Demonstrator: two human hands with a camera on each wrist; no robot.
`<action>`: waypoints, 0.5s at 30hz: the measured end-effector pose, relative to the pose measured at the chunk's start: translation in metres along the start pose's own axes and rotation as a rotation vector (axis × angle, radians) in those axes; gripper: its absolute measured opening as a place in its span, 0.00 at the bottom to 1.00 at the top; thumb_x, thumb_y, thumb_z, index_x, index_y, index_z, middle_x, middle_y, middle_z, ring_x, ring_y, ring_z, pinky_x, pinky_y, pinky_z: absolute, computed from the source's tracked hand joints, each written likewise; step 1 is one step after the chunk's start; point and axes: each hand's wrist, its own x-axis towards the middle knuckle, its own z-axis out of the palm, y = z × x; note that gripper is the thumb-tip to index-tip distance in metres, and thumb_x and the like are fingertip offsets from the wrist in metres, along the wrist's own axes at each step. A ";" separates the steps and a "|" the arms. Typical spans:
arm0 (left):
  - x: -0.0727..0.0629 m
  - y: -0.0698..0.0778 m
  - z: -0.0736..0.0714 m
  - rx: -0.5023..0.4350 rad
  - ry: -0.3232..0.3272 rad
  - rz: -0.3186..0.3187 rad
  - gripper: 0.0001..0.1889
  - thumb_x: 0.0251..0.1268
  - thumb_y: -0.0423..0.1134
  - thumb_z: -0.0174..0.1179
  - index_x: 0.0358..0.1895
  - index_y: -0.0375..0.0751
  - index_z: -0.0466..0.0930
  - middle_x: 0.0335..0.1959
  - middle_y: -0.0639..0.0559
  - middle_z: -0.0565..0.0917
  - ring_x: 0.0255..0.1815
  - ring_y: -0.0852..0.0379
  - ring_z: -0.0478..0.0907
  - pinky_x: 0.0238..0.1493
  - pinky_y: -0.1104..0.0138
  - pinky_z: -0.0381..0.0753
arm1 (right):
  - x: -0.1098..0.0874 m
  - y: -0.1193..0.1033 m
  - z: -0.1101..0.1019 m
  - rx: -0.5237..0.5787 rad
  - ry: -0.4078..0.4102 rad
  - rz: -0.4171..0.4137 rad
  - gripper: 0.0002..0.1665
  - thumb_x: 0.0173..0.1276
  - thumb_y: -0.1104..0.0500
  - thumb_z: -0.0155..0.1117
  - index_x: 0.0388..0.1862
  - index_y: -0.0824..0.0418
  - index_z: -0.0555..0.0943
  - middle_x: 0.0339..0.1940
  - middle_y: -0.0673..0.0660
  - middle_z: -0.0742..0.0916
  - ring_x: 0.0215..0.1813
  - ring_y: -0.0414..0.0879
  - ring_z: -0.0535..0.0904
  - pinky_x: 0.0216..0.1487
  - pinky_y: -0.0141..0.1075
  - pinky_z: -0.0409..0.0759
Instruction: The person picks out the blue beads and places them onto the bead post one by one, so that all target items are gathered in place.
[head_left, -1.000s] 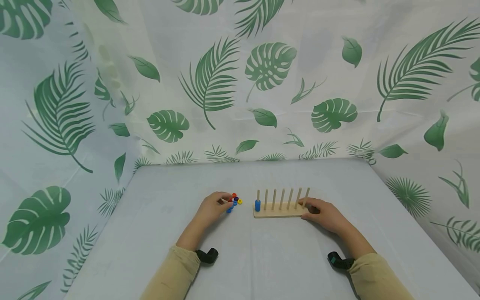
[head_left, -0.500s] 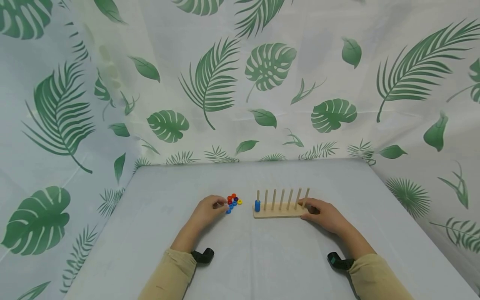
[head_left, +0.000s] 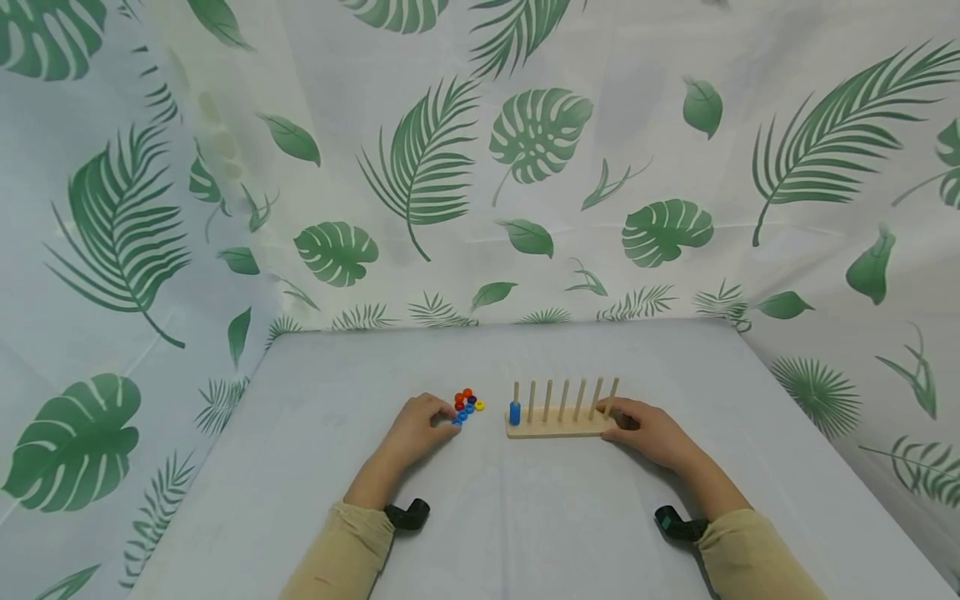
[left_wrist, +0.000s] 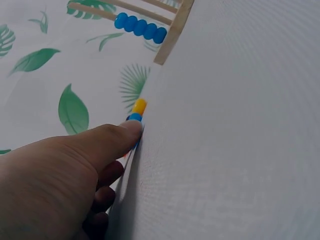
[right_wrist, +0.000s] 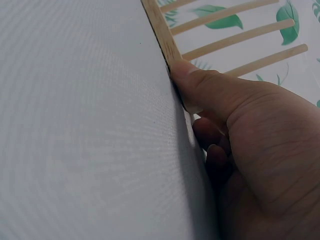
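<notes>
My left hand (head_left: 417, 427) is at the near edge of a small cluster of coloured beads, its thumb and index finger pinching a blue bead (head_left: 457, 422). In the left wrist view the thumb (left_wrist: 111, 142) covers most of that bead. Beside it lie other blue beads (head_left: 469, 408), orange-red beads (head_left: 460, 397), a dark bead and a yellow bead (head_left: 480, 406). To the right stands a wooden peg rack (head_left: 558, 430) with several upright pegs; blue beads (head_left: 515, 413) are stacked on its leftmost peg. My right hand (head_left: 654, 429) grips the right end of the rack's base.
A white cloth (head_left: 502, 517) covers the table under everything. Leaf-printed curtains (head_left: 450, 167) rise behind the table and at both sides. Each wrist carries a black camera mount, such as the left one (head_left: 408, 515).
My left hand drew back left from over the beads, then its fingertips came down to the nearest blue bead. The right hand and rack stay in place.
</notes>
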 end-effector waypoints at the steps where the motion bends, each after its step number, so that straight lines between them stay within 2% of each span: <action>1: 0.000 0.000 0.000 0.005 0.000 -0.004 0.10 0.62 0.48 0.68 0.43 0.52 0.85 0.50 0.52 0.82 0.55 0.51 0.76 0.60 0.54 0.74 | 0.000 0.000 0.000 0.002 0.000 -0.001 0.29 0.65 0.43 0.69 0.64 0.45 0.78 0.63 0.58 0.82 0.57 0.53 0.78 0.55 0.52 0.76; 11: -0.001 0.003 0.000 -0.006 0.008 -0.014 0.08 0.63 0.47 0.68 0.43 0.53 0.85 0.50 0.51 0.82 0.57 0.49 0.75 0.62 0.54 0.73 | 0.000 -0.001 -0.001 0.008 0.003 -0.003 0.29 0.64 0.43 0.69 0.64 0.46 0.78 0.64 0.59 0.81 0.59 0.55 0.78 0.56 0.54 0.76; 15: -0.002 0.002 0.000 0.002 0.009 -0.013 0.09 0.64 0.48 0.67 0.44 0.52 0.85 0.51 0.52 0.82 0.57 0.50 0.76 0.62 0.54 0.73 | 0.000 -0.001 0.000 -0.002 0.002 0.000 0.29 0.64 0.42 0.69 0.64 0.45 0.78 0.62 0.57 0.82 0.54 0.51 0.78 0.53 0.51 0.76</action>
